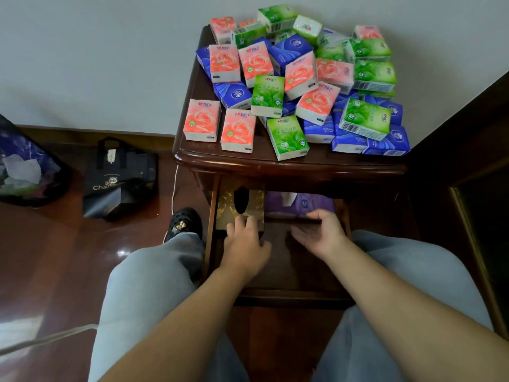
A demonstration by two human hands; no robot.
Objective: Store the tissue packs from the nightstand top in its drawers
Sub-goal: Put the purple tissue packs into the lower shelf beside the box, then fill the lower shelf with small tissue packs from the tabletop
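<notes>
Several pink, green and blue tissue packs (297,86) lie heaped on the dark wooden nightstand top (248,158). Below it the top drawer (275,271) is pulled out. Inside at the back sit a gold patterned tissue box (239,205) and a purple tissue pack (300,205). My left hand (245,244) reaches into the drawer, its fingers resting on the near edge of the gold box. To its right, my right hand (319,232) lies palm-up in the drawer, fingers touching the front of the purple pack. Neither hand holds a pack.
A black shopping bag (121,177) and a dark plastic bag (24,166) stand on the wooden floor at the left. A white cord (174,188) runs down beside the nightstand. Dark furniture (473,175) closes off the right side. My knees flank the drawer.
</notes>
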